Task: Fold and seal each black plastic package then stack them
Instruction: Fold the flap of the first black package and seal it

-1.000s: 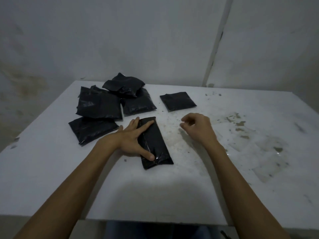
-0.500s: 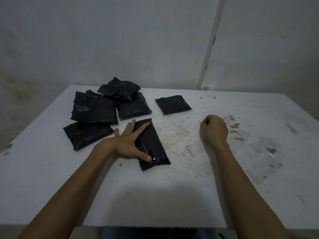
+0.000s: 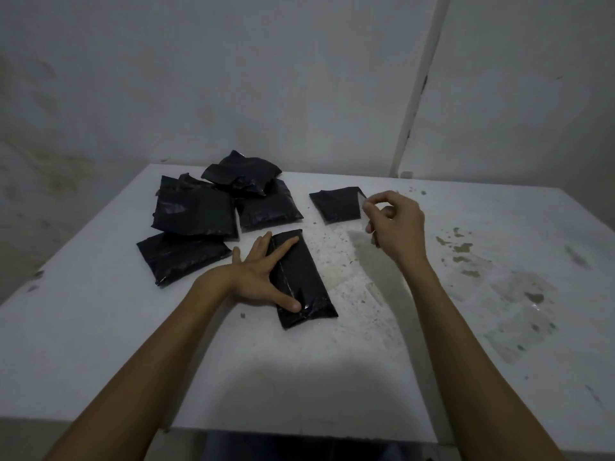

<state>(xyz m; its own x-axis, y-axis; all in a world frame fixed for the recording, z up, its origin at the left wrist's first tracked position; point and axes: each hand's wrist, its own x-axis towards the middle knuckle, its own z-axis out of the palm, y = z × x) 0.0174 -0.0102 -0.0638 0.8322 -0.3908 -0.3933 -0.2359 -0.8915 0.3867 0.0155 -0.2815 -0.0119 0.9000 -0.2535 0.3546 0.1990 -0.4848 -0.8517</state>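
Black plastic package [image 3: 301, 277], folded into a long narrow bundle, lies on the white table [image 3: 100, 344] right in front of you, running away from you at a slight slant. In the head view, your left hand [image 3: 263, 274] presses it flat: the fingers are spread wide, the index finger reaching across the far end and the thumb pinning the near end along the fold line, with the palm on the table just beside the package's left edge.

Your right hand [image 3: 396, 224] is raised above the table to the right, fingers curled in, thumb and fingertips pinched on a faint, clear strip that hangs down from them; it looks like tape [image 3: 366, 211], though it is too thin and pale to be sure.

Behind your left hand sits a loose pile of black packages [image 3: 213, 217], some overlapping, one crumpled on top at the back. A single small black package [image 3: 336, 204] lies apart from the pile, just left of your right hand.

The table surface on the right is stained and speckled [image 3: 466, 254]. A pale wall [image 3: 233, 78] stands behind the table.
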